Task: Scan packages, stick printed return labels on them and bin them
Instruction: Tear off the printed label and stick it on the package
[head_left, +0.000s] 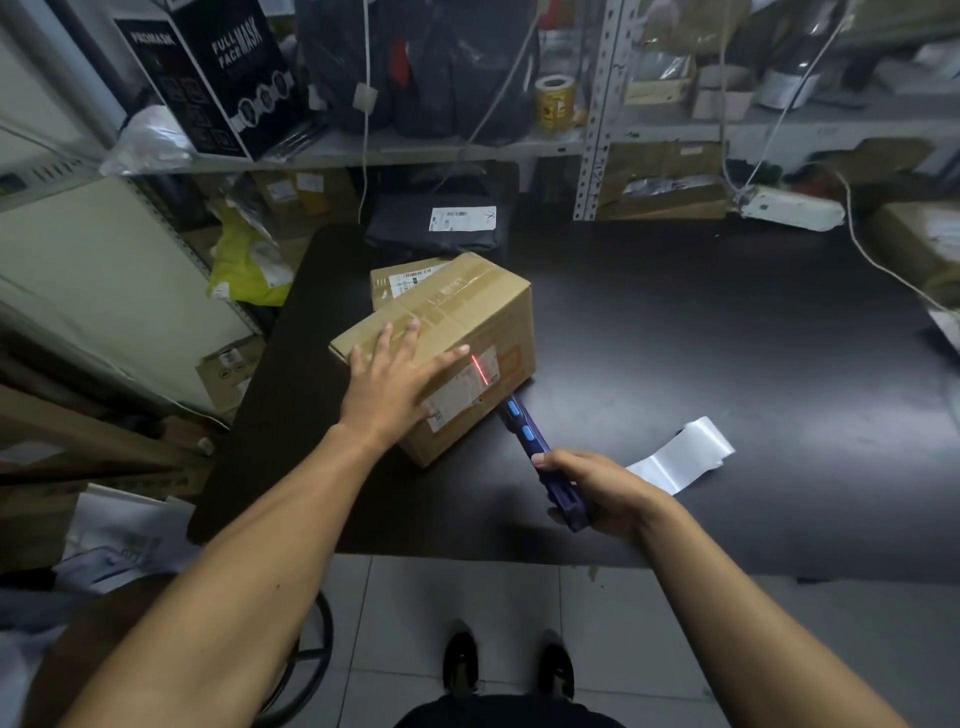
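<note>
Brown cardboard box (441, 343) sat on black counter (701, 338), left hand (395, 379) flat on top steadying it; right hand (597, 488) gripped blue handheld scanner (540, 457), red beam on side label (467, 389).

Black carton (208, 78), far-left shelf: white print "FULL FACE MASK" on one face, "PROMASK" on the adjoining face. Labels on the parcels and the yellow roll: print too small to read.
</note>
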